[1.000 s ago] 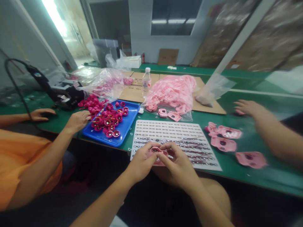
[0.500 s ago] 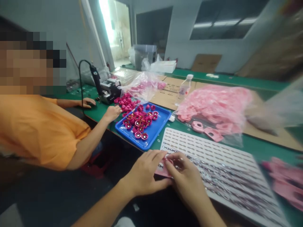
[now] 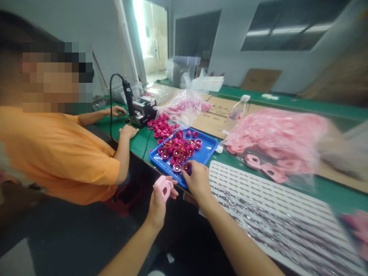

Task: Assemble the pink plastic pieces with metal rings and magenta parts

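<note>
My left hand [image 3: 159, 205] is raised off the table and grips a pink plastic holder [image 3: 163, 188] with a round hole. My right hand [image 3: 198, 181] reaches into the near corner of a blue plastic tray [image 3: 207, 152], its fingertips pinching a magenta round part [image 3: 186, 167]. Many similar parts with metal centres lie in the tray. A white board [image 3: 267, 201] holding rows of small metal pieces lies to the right of my right wrist.
A co-worker in an orange shirt [image 3: 57, 153] sits left, one hand [image 3: 128, 132] on the green bench [image 3: 138, 145] beside a magenta heap [image 3: 162, 126]. Behind stand an electric screwdriver [image 3: 128, 96], a bag of pink holders [image 3: 276, 142], and a water bottle [image 3: 237, 115] on cardboard.
My hands have parted from the pink holder they shared over the white board. The left now lifts it alone, and the right has moved into the blue tray. The view has turned left.
</note>
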Motion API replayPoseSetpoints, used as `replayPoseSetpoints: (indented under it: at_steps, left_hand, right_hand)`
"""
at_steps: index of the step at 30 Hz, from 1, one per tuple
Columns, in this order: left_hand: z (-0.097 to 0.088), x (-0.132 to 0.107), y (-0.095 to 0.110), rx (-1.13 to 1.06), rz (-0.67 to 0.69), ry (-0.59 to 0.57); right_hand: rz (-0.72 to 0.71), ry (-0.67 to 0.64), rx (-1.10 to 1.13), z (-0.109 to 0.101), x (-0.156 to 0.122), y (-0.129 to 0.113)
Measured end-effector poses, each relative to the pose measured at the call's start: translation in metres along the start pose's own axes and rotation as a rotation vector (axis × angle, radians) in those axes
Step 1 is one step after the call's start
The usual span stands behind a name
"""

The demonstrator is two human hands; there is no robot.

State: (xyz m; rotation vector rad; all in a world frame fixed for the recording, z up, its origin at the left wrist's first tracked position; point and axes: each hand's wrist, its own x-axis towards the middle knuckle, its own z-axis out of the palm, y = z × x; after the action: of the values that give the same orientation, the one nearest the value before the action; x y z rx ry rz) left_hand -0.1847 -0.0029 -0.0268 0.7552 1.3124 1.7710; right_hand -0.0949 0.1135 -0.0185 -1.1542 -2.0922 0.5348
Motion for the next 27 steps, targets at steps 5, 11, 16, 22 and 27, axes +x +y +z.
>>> replayPoseSetpoints:
  at_steps: [5,11,16,22,27]
  left_hand:
    - [0.016,0.005,-0.001,-0.133,-0.013,0.034]
    - [0.05,-0.004,-0.003,-0.198,-0.044,-0.098]
    - [0.077,-0.022,-0.008,-0.257,-0.019,-0.266]
    - [0.1,-0.044,-0.013,-0.122,0.038,-0.399]
    - [0.116,-0.059,-0.011,0.012,0.041,-0.531]
  right_hand:
    - [0.115,0.051,0.253,-0.041,-0.019,-0.013]
    - [0.322,-0.081,0.574,-0.084,-0.076,-0.032]
    - [0.349,-0.069,0.578,-0.099,-0.106,-0.016]
    - [0.406,-0.015,0.653,-0.116,-0.123,-0.009]
    - [0.498,0.001,0.742,-0.137,-0.131,-0.016]
